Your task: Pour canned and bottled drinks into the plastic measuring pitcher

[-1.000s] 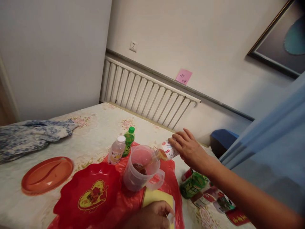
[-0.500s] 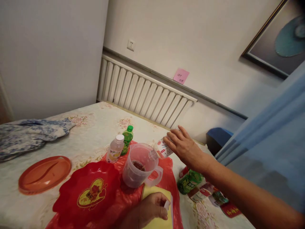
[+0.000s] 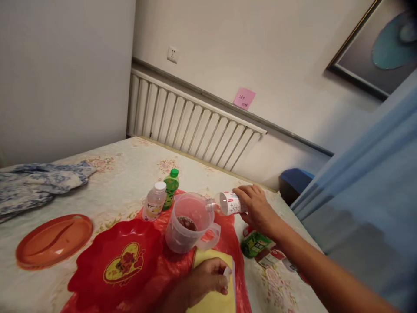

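The pink sticky note (image 3: 244,98) on the wall above the radiator carries handwritten digits, too small to read surely. The tilted clear bottle (image 3: 228,203) bears a white label with dark characters and a red mark, not legible. Labels on the other bottles are unreadable.

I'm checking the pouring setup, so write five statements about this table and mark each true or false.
1. The right hand holds a clear bottle tipped sideways over the pitcher. True.
2. The pitcher is full to the brim. False: only a little dark liquid sits at the bottom.
3. The green bottle has its cap on. True.
4. The left hand grips the pitcher handle. False: it rests on a yellow sponge.
5. The orange plate holds food. False: it holds nothing.
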`<state>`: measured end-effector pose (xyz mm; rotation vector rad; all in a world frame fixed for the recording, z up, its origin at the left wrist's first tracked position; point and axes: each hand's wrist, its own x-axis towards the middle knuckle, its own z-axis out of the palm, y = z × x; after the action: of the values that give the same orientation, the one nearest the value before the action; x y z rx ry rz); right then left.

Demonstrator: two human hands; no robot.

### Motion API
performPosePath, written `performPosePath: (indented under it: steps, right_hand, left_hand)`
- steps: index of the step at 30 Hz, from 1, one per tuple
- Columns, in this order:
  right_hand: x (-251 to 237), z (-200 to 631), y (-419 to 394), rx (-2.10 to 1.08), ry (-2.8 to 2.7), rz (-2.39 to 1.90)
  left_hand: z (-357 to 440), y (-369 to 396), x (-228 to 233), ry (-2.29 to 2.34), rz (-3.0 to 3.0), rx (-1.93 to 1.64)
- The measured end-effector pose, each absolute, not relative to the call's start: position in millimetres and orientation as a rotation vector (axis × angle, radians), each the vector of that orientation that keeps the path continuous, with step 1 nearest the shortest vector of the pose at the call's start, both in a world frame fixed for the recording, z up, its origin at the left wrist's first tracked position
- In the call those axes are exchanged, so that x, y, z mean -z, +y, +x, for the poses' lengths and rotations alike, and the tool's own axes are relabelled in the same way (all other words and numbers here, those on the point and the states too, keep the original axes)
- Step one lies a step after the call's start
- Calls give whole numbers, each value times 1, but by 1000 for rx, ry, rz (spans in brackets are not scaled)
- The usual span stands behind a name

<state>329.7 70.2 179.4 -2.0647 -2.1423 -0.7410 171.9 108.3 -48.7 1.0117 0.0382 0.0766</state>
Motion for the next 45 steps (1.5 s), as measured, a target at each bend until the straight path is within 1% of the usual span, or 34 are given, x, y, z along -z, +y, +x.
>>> performPosePath:
  steps: [5,9,13,17,23,27,34,42,45]
  right_hand:
    - [-135,338,22,420,-1765,-2152]
    - [-86,337,-30,245,-1493,-2212]
    - [-36,328,-71,73,-1293,-2293]
    - [-10,310,-88,-84,-1219,-2273]
    - [-7,298,-86,-159,-1235,-2287]
    - [-14,298,-83,-136,-1313,-2292]
    - [-27,296,-81,-206,-1359,-2300]
    - [-28,301,-80,-277,-1365,-2286]
    - [-30,300,-80,-305,-1352,-2283]
  left_hand:
    - [173,107,44,53,995,-153]
    - [175,108,43,92,1001,-216]
    - [176,110,45,115,1009,-270]
    - [178,110,44,96,1032,-304]
    - [184,107,43,124,1113,-323]
    - [183,107,44,123,1166,-350]
    - [180,109,48,158,1316,-402]
    - [171,111,27,156,1523,-452]
    - [171,112,26,158,1552,-461]
